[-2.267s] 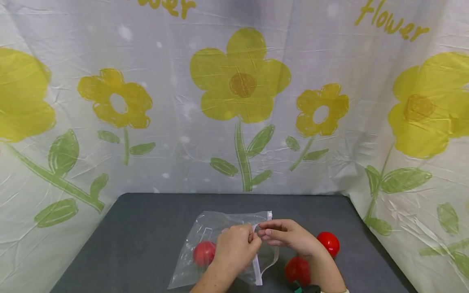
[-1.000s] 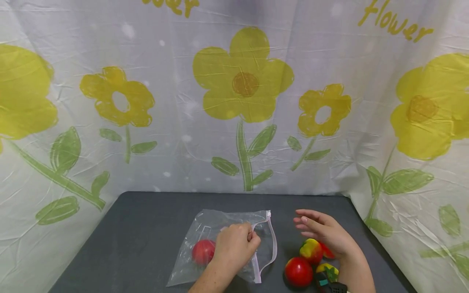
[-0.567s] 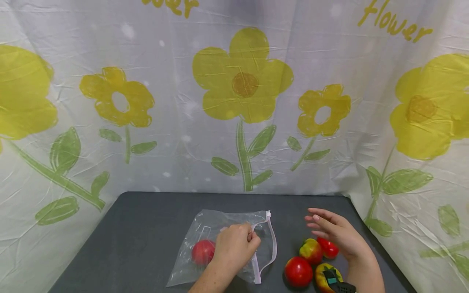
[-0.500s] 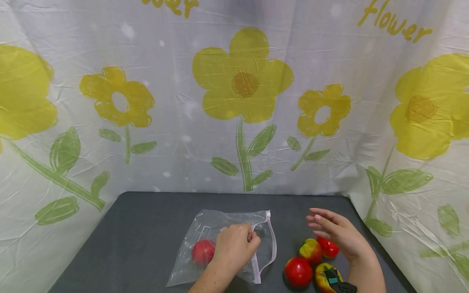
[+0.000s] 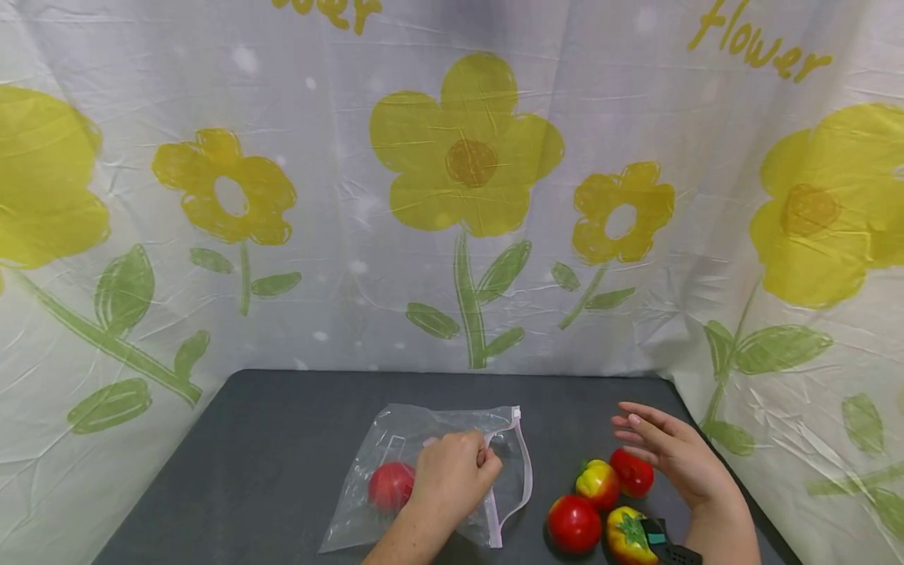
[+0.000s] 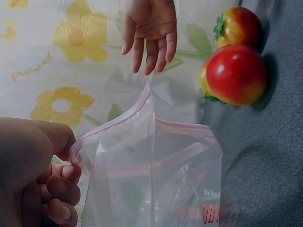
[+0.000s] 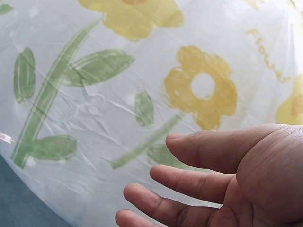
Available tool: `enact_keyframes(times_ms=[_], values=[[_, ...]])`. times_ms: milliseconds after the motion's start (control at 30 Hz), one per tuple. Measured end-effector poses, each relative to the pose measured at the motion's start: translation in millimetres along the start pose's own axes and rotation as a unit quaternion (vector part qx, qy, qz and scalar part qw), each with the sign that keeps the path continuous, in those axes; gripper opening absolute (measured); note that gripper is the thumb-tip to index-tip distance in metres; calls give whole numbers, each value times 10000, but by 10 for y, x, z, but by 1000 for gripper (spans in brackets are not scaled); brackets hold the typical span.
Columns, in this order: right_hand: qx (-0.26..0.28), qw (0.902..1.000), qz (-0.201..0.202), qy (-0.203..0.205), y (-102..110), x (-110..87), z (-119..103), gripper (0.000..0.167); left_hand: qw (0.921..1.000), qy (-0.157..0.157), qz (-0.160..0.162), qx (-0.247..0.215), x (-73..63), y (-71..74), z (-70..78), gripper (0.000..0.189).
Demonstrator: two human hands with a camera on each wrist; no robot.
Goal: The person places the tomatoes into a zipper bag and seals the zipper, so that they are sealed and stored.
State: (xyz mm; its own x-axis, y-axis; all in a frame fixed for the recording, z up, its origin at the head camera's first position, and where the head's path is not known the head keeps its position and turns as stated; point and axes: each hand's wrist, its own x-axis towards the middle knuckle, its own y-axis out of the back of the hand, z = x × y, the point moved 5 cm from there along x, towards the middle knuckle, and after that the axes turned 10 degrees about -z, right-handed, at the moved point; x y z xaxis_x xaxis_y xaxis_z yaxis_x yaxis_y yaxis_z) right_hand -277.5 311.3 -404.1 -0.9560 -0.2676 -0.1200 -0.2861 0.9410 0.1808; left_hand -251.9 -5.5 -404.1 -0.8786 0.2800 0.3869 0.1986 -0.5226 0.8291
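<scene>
A clear zip bag (image 5: 356,514) with a pale zip edge lies on the dark table, a red round fruit (image 5: 390,486) inside it. My left hand (image 5: 455,475) pinches the upper layer at the bag's mouth between thumb and curled fingers. In the left wrist view the mouth edge (image 6: 120,118) gapes apart. My right hand (image 5: 681,455) hovers with relaxed fingers and holds nothing. Beside and below it sit a glossy red round fruit (image 5: 574,524), a yellow-and-red fruit (image 5: 597,485), a red one (image 5: 632,472) and a yellow-red one with a green leafy top (image 5: 628,536).
A dark table (image 5: 282,463) carries everything. Behind and at both sides hangs a whitish curtain (image 5: 339,314) printed with yellow flowers. A black strap with a wrist device (image 5: 667,541) on the right wrist partly covers the leafy-topped fruit.
My right hand has left the bag's mouth and moved right, past the fruits, uncovering them. The bag's mouth has spread wider. My left hand keeps its pinch in place.
</scene>
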Motion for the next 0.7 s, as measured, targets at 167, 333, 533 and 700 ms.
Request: enact_keyframes(times_ms=[167,333,533,700], values=[[-3,9994,219,-265,85,-39,71,66,9999,20,-63,-86,-3,-1,-5,32],[-27,9984,332,-459,166,-52,145,69,9999,40,-69,-100,-4,-4,-10,32],[-108,9971,428,-621,256,-30,255,72,10000,10,-32,-70,1,-1,-7,32],[-157,9952,528,-809,329,-2,367,71,10000,24,-55,-70,-1,-2,-9,32]])
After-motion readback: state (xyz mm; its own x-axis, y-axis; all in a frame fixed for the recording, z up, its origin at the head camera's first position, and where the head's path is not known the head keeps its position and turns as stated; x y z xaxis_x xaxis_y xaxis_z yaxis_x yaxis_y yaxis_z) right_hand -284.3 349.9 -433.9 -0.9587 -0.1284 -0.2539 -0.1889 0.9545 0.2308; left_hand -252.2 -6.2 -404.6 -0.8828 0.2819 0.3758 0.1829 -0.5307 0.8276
